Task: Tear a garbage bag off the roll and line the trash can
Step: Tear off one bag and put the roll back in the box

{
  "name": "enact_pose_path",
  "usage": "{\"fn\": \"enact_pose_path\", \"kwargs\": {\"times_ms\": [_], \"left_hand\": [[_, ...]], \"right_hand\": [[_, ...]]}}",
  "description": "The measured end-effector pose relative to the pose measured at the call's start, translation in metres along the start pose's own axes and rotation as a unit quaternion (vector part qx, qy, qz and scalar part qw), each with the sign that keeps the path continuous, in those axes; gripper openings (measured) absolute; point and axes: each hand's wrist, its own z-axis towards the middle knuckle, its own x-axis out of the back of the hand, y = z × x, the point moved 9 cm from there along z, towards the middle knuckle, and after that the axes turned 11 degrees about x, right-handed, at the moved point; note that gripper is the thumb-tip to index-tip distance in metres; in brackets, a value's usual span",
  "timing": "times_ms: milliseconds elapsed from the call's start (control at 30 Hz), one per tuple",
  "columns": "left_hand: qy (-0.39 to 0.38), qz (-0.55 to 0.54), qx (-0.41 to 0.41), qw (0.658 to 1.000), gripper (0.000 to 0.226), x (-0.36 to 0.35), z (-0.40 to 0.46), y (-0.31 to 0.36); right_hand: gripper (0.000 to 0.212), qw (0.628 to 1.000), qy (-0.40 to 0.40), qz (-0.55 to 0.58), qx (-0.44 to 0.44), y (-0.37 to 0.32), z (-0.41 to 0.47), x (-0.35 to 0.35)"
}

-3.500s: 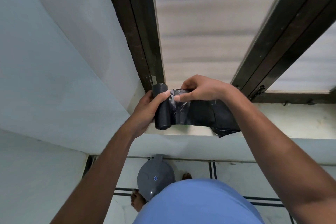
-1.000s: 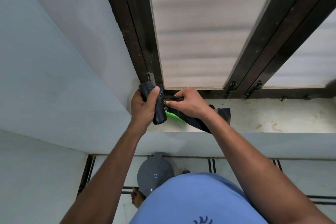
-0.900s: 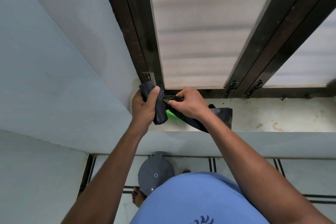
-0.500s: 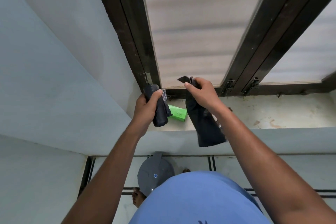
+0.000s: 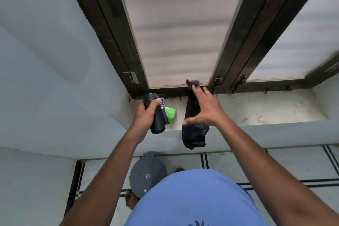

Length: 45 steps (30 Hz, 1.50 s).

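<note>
Since half a second ago your right hand [image 5: 205, 112] has opened out: fingers spread and mostly straight, thumb stuck out to the left, where it was pinching the bag's top before. Torn-off garbage bag [image 5: 192, 130] now hangs long and narrow just behind that hand, top end up by the window frame [image 5: 238, 42], bottom end drooping past the front edge of the sill; can't tell if any fingertip is touching it. Your left hand [image 5: 146, 113] has kept its place, fingers curled round the black bag roll [image 5: 156, 115], roll upright with a slight tilt, loose torn edge on its right side. Green box [image 5: 171, 114] lies on the sill just right of the roll, partly hidden by it. Surface is a pale stained window sill [image 5: 256, 110] set in pale blue walls, frosted panes above in dark frames. Below the sill: tiled floor with dark lines, grey trash can [image 5: 145, 174] with its lid on, right by your bare foot [image 5: 131, 201]. Blue shirt fills the bottom.
</note>
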Motion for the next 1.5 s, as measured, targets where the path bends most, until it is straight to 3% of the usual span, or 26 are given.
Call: {"fn": "enact_pose_path", "kwargs": {"times_ms": [33,100,200,333,400,467,533,567,600,633,700,733,833,1000,1133,1200,1267,1333,1367,1433,1500], "left_hand": [[-0.005,-0.001,-0.003,1.0,0.05,-0.004,0.0,0.0],[-0.014,0.001,-0.005,1.0,0.046,-0.01,0.001,0.0],[-0.015,0.007,-0.004,1.0,0.047,-0.014,0.003,-0.001],[-0.015,0.007,0.001,1.0,0.048,-0.012,0.008,-0.002],[-0.016,0.01,0.008,1.0,0.051,-0.011,0.01,-0.004],[-0.015,0.005,0.013,1.0,0.052,-0.01,0.013,-0.005],[-0.014,-0.005,0.018,1.0,0.049,-0.01,0.014,-0.005],[-0.015,-0.01,0.02,1.0,0.048,-0.009,0.015,-0.005],[-0.015,-0.012,0.02,1.0,0.046,-0.009,0.016,-0.005],[-0.015,-0.01,0.02,1.0,0.046,-0.008,0.016,-0.005],[-0.016,-0.007,0.019,1.0,0.048,-0.008,0.019,-0.007],[-0.016,-0.01,0.019,1.0,0.049,-0.008,0.02,-0.007],[-0.015,-0.008,0.021,1.0,0.058,-0.009,0.02,-0.01],[-0.023,-0.004,0.026,0.999,0.061,-0.011,0.021,-0.016],[-0.028,-0.004,0.03,0.999,0.052,-0.009,0.02,-0.017],[-0.042,-0.023,0.03,0.998,0.06,-0.011,0.017,-0.015],[-0.051,-0.05,0.023,0.997,0.064,-0.013,0.015,-0.011],[-0.054,-0.055,0.017,0.997,0.058,-0.015,0.012,-0.006],[-0.065,-0.059,0.014,0.996,0.056,-0.017,0.01,-0.004],[-0.09,-0.085,0.006,0.992,0.055,-0.021,0.007,0.001],[-0.109,-0.11,-0.014,0.988,0.049,-0.019,0.002,0.01]], "right_hand": [[0.166,0.998,-0.049,-0.047,-0.003,0.007,-0.002,-0.016],[0.156,0.989,-0.091,-0.118,-0.016,0.02,-0.006,-0.037],[0.102,0.981,-0.087,-0.176,-0.008,0.025,-0.008,-0.047],[0.027,0.987,-0.026,-0.156,0.029,0.019,-0.008,-0.033],[0.017,0.998,0.019,-0.055,0.005,0.026,-0.009,-0.027],[0.01,0.975,0.096,0.192,-0.057,0.039,-0.01,-0.023],[0.009,0.861,0.179,0.458,-0.129,0.051,-0.009,-0.024],[0.011,0.797,0.208,0.544,-0.162,0.055,-0.009,-0.027],[0.013,0.765,0.236,0.566,-0.196,0.06,-0.01,-0.027],[0.016,0.785,0.264,0.514,-0.221,0.067,-0.014,-0.022],[0.02,0.876,0.291,0.301,-0.238,0.079,-0.023,-0.01],[0.019,0.905,0.29,0.22,-0.223,0.079,-0.023,-0.007],[0.037,0.956,0.214,0.064,-0.188,0.072,-0.012,-0.019],[0.079,0.963,0.201,0.036,-0.174,0.062,-0.01,-0.029],[0.072,0.953,0.257,-0.048,-0.155,0.033,-0.026,-0.016],[0.064,0.954,0.279,-0.015,-0.113,0.008,-0.03,-0.009],[0.065,0.961,0.218,0.165,-0.046,-0.022,-0.025,-0.014],[0.08,0.906,0.07,0.417,-0.024,-0.061,-0.026,-0.033],[0.088,0.877,0.02,0.481,-0.014,-0.079,-0.029,-0.041],[0.083,0.853,0.017,0.522,0.008,-0.096,-0.032,-0.045],[0.064,0.84,0.072,0.538,0.005,-0.095,-0.03,-0.04]]}}
